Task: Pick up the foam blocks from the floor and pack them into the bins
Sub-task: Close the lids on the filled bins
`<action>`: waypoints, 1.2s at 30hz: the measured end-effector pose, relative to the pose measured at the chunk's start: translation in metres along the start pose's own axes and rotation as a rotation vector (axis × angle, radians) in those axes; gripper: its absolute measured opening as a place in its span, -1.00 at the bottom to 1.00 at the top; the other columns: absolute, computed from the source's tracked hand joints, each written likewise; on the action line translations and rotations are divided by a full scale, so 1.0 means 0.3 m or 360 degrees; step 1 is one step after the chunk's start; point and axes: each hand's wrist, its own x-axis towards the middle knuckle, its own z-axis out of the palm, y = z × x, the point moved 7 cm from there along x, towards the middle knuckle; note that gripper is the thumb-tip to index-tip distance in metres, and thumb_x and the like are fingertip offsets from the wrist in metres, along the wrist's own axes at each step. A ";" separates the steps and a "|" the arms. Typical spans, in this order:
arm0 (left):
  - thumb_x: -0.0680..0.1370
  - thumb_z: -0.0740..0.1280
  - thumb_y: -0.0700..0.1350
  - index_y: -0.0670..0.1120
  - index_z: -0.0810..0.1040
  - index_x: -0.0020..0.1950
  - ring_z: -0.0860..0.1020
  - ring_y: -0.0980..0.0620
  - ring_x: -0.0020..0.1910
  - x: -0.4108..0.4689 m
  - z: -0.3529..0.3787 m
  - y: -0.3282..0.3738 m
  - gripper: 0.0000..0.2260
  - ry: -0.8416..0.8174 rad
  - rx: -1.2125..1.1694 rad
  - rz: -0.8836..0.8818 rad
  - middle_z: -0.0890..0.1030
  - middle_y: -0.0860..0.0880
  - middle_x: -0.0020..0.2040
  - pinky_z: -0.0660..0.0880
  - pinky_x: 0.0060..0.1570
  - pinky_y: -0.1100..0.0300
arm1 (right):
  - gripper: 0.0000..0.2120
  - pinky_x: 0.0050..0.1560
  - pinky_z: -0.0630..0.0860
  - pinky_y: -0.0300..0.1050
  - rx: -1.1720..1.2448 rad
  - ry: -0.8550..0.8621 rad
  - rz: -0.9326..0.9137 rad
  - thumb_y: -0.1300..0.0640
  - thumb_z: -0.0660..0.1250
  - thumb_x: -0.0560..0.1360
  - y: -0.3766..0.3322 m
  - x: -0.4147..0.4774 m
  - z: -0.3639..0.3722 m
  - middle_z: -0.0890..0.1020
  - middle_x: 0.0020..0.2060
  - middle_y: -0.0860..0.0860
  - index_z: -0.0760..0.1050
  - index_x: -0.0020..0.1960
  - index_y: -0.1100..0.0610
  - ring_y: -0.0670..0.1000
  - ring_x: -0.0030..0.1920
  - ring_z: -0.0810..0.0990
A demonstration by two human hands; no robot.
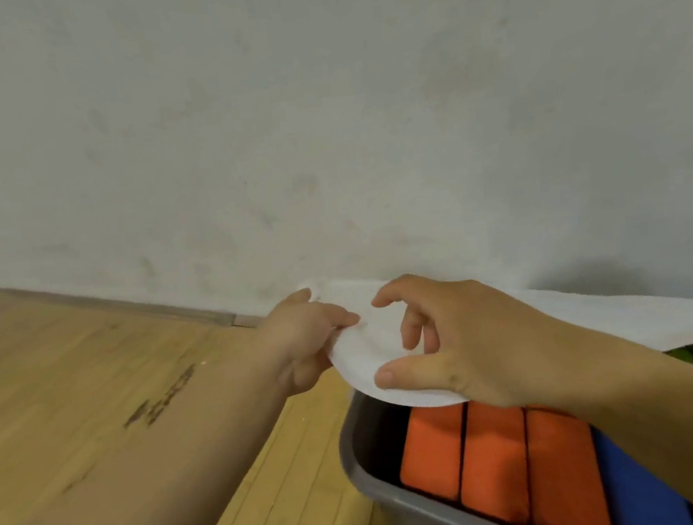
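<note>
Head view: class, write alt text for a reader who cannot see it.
A left hand pinches the edge of a white sheet over a grey bin; the right hand lies on top of it. Orange blocks and a blue block sit in the bin, on a wooden floor.

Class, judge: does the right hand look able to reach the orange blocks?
Probably yes: the orange blocks lie uncovered below the right hand; the white sheet hides only the far part of the bin.

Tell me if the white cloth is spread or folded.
Spread: the white cloth stretches as one sheet over part of the bin; the left hand pinches one edge.
</note>
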 end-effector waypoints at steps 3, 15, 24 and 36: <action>0.52 0.35 -0.43 0.00 0.13 0.66 0.60 -0.18 0.12 0.035 -0.049 -0.050 -0.20 -0.0032 0.0060 0.0014 0.38 -0.16 0.51 0.60 -0.01 -0.03 | -0.41 0.12 0.51 -0.17 -0.0011 -0.0091 0.0179 -0.46 0.40 0.34 0.064 0.044 0.044 0.55 0.04 -0.31 0.39 0.31 -0.35 -0.25 0.00 0.56; 0.31 0.36 -0.34 0.14 0.36 0.56 0.63 -0.06 0.25 0.129 -0.237 -0.103 -0.16 -0.0416 0.0209 0.0270 0.57 0.05 0.37 0.53 0.27 -0.11 | -0.20 0.57 0.01 0.04 -0.0443 -0.0128 0.0294 -0.33 0.34 0.51 0.256 0.340 0.059 -0.02 0.64 -0.10 -0.01 0.60 -0.31 0.04 0.63 -0.04; 0.68 0.25 -0.10 0.07 0.20 0.65 0.34 0.14 0.51 0.235 -0.068 -0.402 -0.47 -0.0503 0.0917 0.0292 0.32 0.14 0.56 0.24 0.36 0.36 | -0.18 0.59 -0.07 0.24 -0.0730 -0.0507 0.0674 -0.52 0.09 0.48 0.529 0.145 0.307 -0.19 0.65 -0.08 -0.25 0.58 -0.36 0.12 0.64 -0.16; 0.66 0.28 0.02 0.17 0.32 0.59 0.38 0.09 0.48 0.305 0.019 -0.415 -0.52 -0.0276 0.0991 0.0295 0.39 0.15 0.53 0.25 0.28 0.33 | -0.23 0.54 -0.26 0.35 -0.0781 -0.0460 0.0825 -0.57 -0.12 0.47 0.674 0.058 0.353 -0.26 0.63 -0.10 -0.29 0.57 -0.36 0.12 0.62 -0.30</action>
